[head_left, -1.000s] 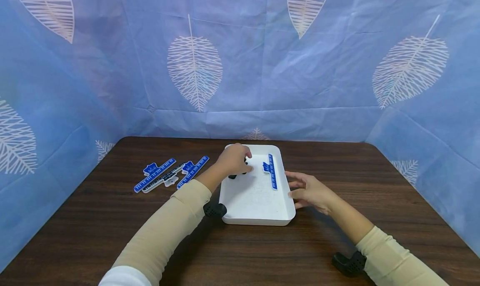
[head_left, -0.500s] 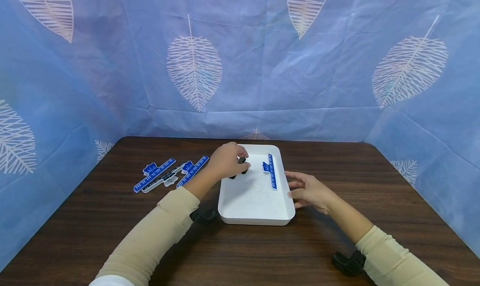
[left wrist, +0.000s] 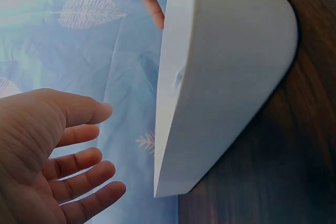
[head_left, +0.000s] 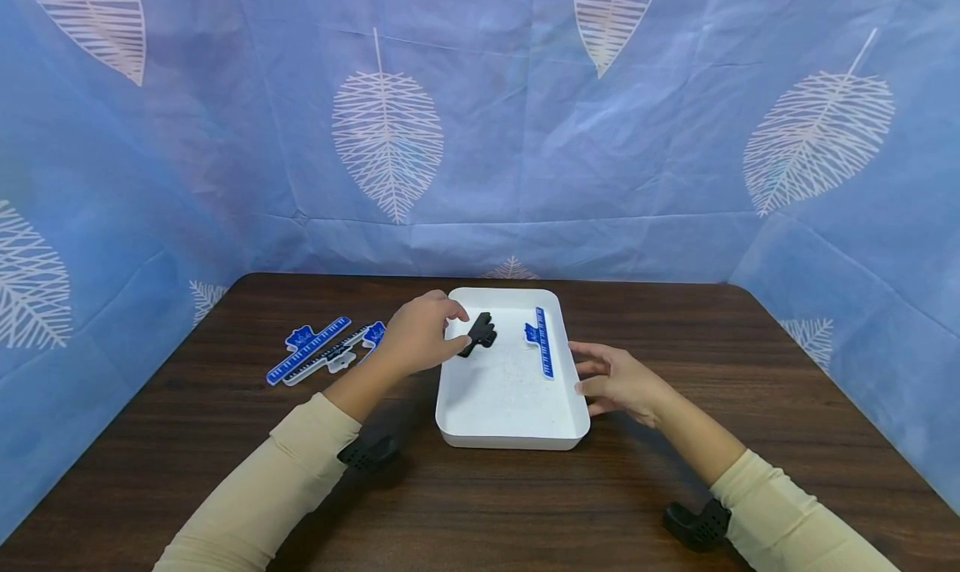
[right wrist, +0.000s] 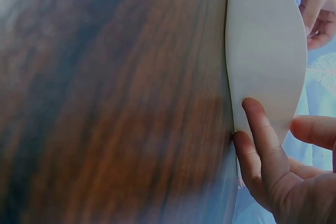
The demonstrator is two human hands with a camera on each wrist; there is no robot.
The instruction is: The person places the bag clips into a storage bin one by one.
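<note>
My left hand is at the left rim of the white tray, holding nothing. In the left wrist view, the left hand's fingers are spread and relaxed. A black clip lies in the tray's left part, just beyond that hand. Further right in the tray lies a blue clip with a piano-key print. My right hand touches the tray's right side. Seen from the right wrist, its fingers rest against the outer wall, with the thumb at the rim.
Left of the tray on the dark wooden table lie a blue piano-key clip, a black-and-white one and another blue one, partly hidden by my left hand. A blue leaf-patterned cloth hangs behind.
My left hand has let go of the black clip and moved left and slightly back toward me, leaving the clip in the tray. My right hand stays at the tray's side.
</note>
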